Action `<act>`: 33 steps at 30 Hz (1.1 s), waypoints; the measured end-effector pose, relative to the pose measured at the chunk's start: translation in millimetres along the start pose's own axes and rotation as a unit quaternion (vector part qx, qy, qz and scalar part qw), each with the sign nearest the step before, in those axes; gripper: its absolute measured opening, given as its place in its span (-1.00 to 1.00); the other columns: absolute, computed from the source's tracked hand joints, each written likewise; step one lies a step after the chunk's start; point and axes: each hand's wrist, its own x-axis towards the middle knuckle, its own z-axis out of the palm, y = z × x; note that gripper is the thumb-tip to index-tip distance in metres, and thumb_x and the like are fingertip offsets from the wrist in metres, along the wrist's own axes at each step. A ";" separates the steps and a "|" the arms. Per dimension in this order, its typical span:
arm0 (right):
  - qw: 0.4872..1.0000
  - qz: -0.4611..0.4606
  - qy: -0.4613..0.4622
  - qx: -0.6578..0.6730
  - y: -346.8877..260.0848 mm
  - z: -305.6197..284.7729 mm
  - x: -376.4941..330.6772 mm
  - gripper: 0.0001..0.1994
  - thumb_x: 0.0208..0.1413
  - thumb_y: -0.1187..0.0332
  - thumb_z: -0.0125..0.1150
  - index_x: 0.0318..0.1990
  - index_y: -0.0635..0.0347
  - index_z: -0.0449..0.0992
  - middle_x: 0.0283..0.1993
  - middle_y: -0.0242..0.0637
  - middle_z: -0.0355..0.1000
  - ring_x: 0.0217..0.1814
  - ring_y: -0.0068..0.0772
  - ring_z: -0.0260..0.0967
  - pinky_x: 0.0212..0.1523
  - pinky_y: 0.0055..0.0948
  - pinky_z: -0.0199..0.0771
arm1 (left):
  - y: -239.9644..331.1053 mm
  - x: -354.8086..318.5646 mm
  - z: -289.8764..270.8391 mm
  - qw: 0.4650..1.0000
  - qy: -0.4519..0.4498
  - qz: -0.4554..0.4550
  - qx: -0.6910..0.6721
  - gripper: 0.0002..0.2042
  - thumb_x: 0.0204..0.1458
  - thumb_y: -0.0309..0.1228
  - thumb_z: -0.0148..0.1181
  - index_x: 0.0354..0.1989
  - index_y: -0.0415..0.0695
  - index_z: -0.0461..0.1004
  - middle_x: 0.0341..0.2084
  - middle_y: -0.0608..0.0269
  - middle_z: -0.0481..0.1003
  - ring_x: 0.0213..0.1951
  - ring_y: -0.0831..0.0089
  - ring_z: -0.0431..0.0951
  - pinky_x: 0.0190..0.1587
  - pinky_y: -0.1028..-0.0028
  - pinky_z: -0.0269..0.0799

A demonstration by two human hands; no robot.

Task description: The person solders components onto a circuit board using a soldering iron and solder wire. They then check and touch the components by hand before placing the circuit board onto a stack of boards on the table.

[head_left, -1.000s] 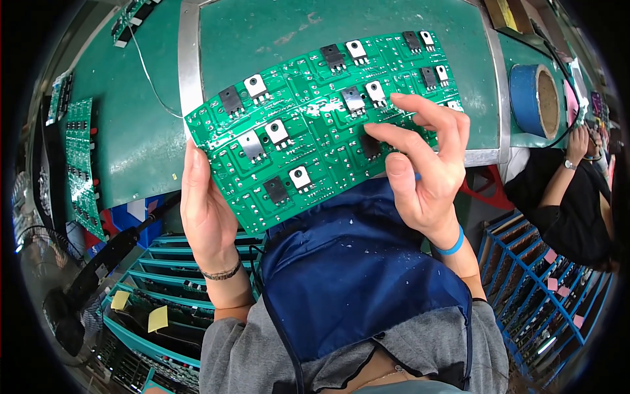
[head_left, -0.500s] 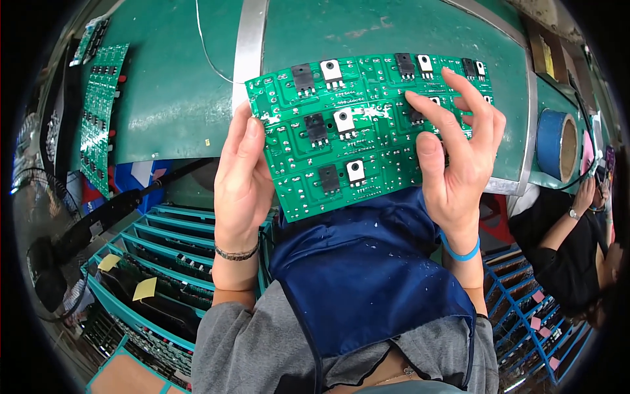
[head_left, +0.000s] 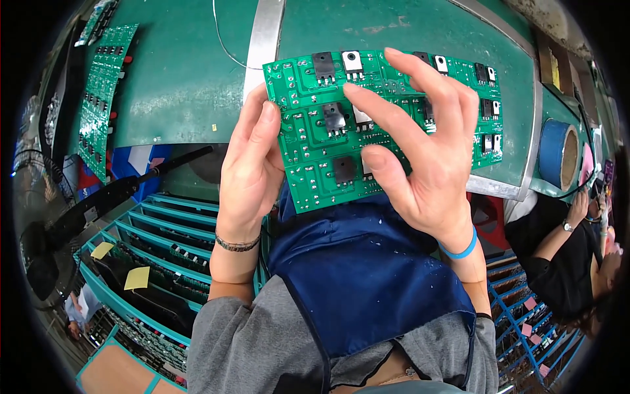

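Green-topped, the workbench [head_left: 367, 29] spreads away from the wearer, crossed by a bare metal strip [head_left: 266, 36], with a thin white wire [head_left: 226, 44] trailing to that strip. Along its left edge lies a second circuit board [head_left: 102, 105]; toward its near-right corner stands a roll of blue tape [head_left: 554, 156]. Below the near edge, a teal rack [head_left: 164, 224] bearing yellow notes [head_left: 136, 278] sits to the left, and at far right is a co-worker in a dark top [head_left: 558, 249]. The large green circuit board [head_left: 302, 141] is held up over the near edge, tilted, covered in pairs of black and pale three-legged components. Gripping its left edge, the left hand [head_left: 252, 157] lays the thumb on the upper face. The right hand [head_left: 426, 144] is spread over the board, grasping nothing, its index fingertip beside a pale component [head_left: 352, 62] in the far row; whether it touches, I cannot tell.
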 end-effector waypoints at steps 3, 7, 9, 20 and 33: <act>0.999 0.019 -0.028 0.000 -4.7 1.7 5.6 -0.66 0.19 0.13 0.06 -0.01 0.02 0.62 0.21 -0.16 0.34 0.13 -0.12 0.20 0.17 -0.22 0.19 | -0.4 -0.2 -1.8 1.000 -0.013 0.001 -0.005 -0.60 0.36 -0.29 -0.15 0.29 -0.20 0.14 0.07 0.16 0.43 0.06 0.45 0.50 0.06 0.41 0.50; 0.999 0.017 -0.029 0.029 -3.7 3.0 7.4 -0.69 0.22 0.21 0.02 -0.06 0.07 0.63 0.17 -0.23 0.38 0.08 -0.15 0.23 0.14 -0.24 0.20 | 1.1 -2.9 -0.8 1.000 -0.011 0.005 0.004 -0.59 0.36 -0.29 -0.14 0.30 -0.20 0.12 0.08 0.15 0.42 0.07 0.44 0.50 0.06 0.40 0.51; 0.998 0.021 -0.030 0.051 -3.4 5.1 7.7 -0.70 0.23 0.22 -0.01 -0.07 0.09 0.63 0.14 -0.24 0.40 0.07 -0.17 0.23 0.13 -0.25 0.20 | 1.2 -3.4 -1.8 1.000 -0.015 0.007 0.017 -0.58 0.36 -0.30 -0.14 0.31 -0.20 0.10 0.09 0.13 0.40 0.07 0.42 0.50 0.06 0.39 0.51; 0.974 0.069 0.002 0.217 10.2 8.1 10.9 -0.63 0.34 0.23 -0.14 -0.14 0.26 0.60 0.03 -0.15 0.45 0.07 -0.25 0.31 0.14 -0.32 0.22 | 1.1 -4.3 -2.6 1.000 -0.009 0.005 0.019 -0.58 0.35 -0.30 -0.13 0.31 -0.20 0.09 0.06 0.16 0.40 0.05 0.46 0.50 0.06 0.42 0.50; 0.883 0.225 0.114 0.395 9.9 -11.0 -11.1 -0.89 0.01 0.59 0.32 -0.31 0.33 0.50 -0.20 -0.24 0.47 -0.24 -0.53 0.35 -0.16 -0.53 0.36 | -0.5 -2.9 -3.0 1.000 0.001 0.002 0.023 -0.58 0.36 -0.27 -0.12 0.28 -0.22 0.14 0.01 0.18 0.45 -0.03 0.52 0.54 -0.06 0.51 0.53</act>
